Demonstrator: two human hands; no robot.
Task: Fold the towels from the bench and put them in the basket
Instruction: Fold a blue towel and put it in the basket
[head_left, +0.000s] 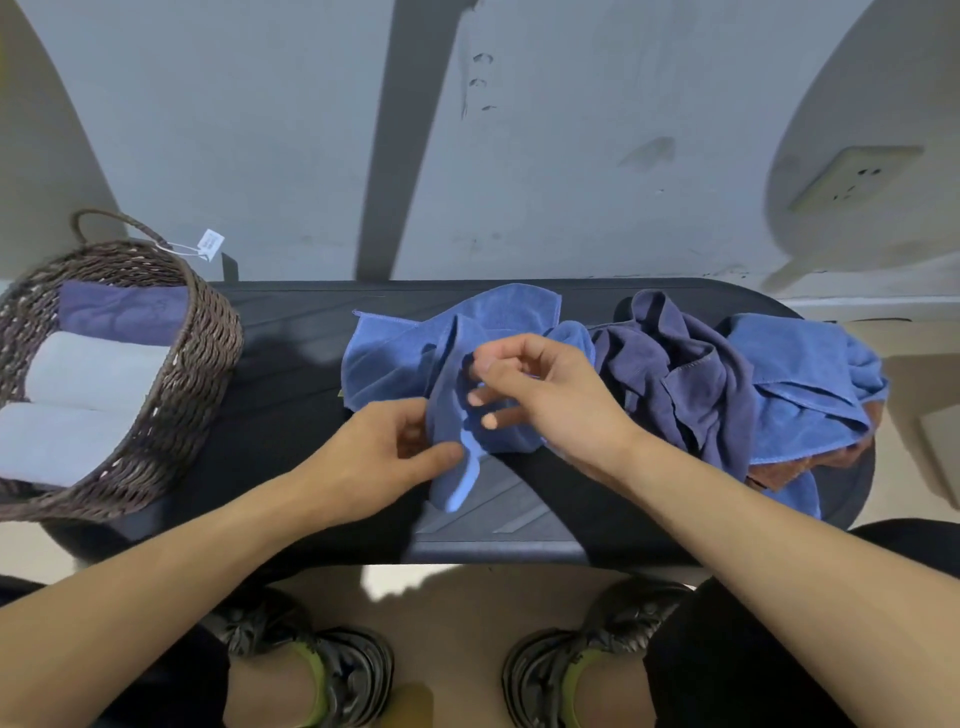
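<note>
Sorting out a crumpled towel mid-bench before the first fold.

The long black bench (291, 415) carries the round dark wicker basket (202, 358) at its left end, three rolled towels already inside, and an unfolded heap of navy, blue and brown cloths (727, 384) at its right. We work the bright blue microfibre towel (400, 353) at centre: left hand (374, 457) pinches its near edge, right hand (545, 395) curls round a bunched fold. Best to find two corners and pull flat first.
</note>
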